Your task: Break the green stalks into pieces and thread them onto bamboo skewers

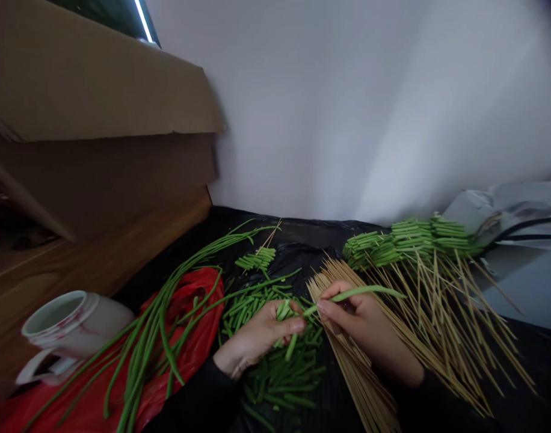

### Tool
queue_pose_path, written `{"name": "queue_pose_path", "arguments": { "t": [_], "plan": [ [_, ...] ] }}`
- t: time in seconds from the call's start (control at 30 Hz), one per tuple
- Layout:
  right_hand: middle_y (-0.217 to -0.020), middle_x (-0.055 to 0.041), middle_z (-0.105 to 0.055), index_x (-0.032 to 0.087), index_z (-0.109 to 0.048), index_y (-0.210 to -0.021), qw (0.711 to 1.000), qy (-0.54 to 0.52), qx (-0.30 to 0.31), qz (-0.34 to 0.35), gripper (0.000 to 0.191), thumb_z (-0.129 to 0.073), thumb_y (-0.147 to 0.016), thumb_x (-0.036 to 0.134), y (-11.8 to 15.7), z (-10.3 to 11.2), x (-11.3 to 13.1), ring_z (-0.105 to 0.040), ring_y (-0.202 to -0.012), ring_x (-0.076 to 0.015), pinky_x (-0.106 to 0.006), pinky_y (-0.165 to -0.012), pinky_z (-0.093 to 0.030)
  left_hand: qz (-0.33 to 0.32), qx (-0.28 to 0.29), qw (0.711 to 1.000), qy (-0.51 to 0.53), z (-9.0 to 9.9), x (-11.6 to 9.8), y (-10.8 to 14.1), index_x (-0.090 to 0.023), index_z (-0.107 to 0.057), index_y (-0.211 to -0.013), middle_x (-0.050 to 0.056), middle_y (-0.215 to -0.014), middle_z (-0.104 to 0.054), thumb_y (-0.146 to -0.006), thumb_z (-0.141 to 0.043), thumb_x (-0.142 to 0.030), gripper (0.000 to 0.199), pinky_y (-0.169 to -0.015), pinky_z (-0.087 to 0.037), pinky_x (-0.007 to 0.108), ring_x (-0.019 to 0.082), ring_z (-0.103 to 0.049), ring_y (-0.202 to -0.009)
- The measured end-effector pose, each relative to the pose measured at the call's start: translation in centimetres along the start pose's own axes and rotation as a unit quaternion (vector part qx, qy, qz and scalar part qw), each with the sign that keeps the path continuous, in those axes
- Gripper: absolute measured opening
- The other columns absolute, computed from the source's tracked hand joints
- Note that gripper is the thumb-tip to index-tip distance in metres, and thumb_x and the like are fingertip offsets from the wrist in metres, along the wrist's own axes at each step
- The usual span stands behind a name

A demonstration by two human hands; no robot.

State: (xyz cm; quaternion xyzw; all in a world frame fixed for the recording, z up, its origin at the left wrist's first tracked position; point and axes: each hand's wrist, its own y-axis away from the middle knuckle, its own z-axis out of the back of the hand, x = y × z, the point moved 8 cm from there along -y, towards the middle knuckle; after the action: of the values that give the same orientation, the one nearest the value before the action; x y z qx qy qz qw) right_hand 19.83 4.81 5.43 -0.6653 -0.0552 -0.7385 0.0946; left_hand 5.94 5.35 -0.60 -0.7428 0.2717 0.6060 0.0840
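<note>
In my left hand [275, 325] is a small bunch of cut green bean pieces [284, 310], with the thumb pressed over them. My right hand [354, 316] pinches a long green bean [370, 290] between thumb and fingers; its near end meets the left fingers and its free end points right. Below both hands lies a pile of short bean pieces [284, 379] on black plastic. Beside my right hand is a thick bundle of bare bamboo skewers [352, 373]. Whole long beans [144, 349] stretch over a red plastic bag [198, 300] on the left.
Skewered bean pieces [411, 237] are stacked at the right, their sticks fanning toward me. A smaller skewered batch [257, 260] lies farther back. A white mug-like pitcher [72, 325] stands left, near a cardboard box [99, 90]. A pale wall [302, 108] closes off the back.
</note>
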Motion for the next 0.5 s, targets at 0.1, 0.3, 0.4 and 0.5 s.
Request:
{"name": "queue_pose_path", "arguments": {
  "t": [0.1,0.3,0.4,0.5],
  "plan": [
    [-0.068,0.0006,-0.062,0.020,-0.059,-0.082,0.997,0.052,-0.035,0.038,0.019,-0.063,-0.086,0.038,0.4,0.1,0.7,-0.054,-0.056,-0.0118,-0.025,-0.052,-0.040,-0.018,-0.060,0.992,0.109,1.1,0.0,-0.5,-0.014,-0.061,-0.081,-0.003,-0.064,-0.058,-0.065,-0.084,-0.046,0.043,-0.047,-0.032,0.017,0.004,-0.042,-0.048],
    [-0.073,-0.0001,-0.066,0.022,-0.067,-0.083,0.983,0.145,-0.008,0.114,0.013,-0.061,-0.090,0.030,1.7,-1.1,2.9,-0.060,-0.067,-0.0141,-0.027,-0.063,-0.044,-0.038,-0.142,0.934,0.327,3.4,-0.9,-0.7,-0.015,-0.058,-0.082,-0.003,-0.073,-0.059,-0.070,-0.085,-0.033,0.034,-0.059,-0.048,0.019,0.008,-0.058,-0.064],
    [-0.077,-0.0011,-0.069,0.021,-0.069,-0.084,0.989,0.114,0.030,0.088,0.010,-0.065,-0.087,0.031,1.5,-1.5,2.6,-0.063,-0.074,-0.0161,-0.028,-0.067,-0.046,0.005,-0.079,0.961,0.265,1.5,-0.2,-0.5,-0.016,-0.057,-0.084,0.001,-0.078,-0.064,-0.075,-0.079,-0.041,0.034,-0.062,-0.053,0.025,0.013,-0.064,-0.068],
    [-0.078,-0.0015,-0.070,0.021,-0.071,-0.082,0.991,0.103,0.060,0.056,0.010,-0.069,-0.083,0.031,1.0,-1.8,1.6,-0.064,-0.078,-0.0180,-0.031,-0.072,-0.048,0.043,0.001,0.982,0.185,-0.6,0.8,0.0,-0.017,-0.057,-0.086,0.000,-0.070,-0.063,-0.073,-0.079,-0.048,0.041,-0.053,-0.048,0.022,0.012,-0.062,-0.058]
  ]
}}
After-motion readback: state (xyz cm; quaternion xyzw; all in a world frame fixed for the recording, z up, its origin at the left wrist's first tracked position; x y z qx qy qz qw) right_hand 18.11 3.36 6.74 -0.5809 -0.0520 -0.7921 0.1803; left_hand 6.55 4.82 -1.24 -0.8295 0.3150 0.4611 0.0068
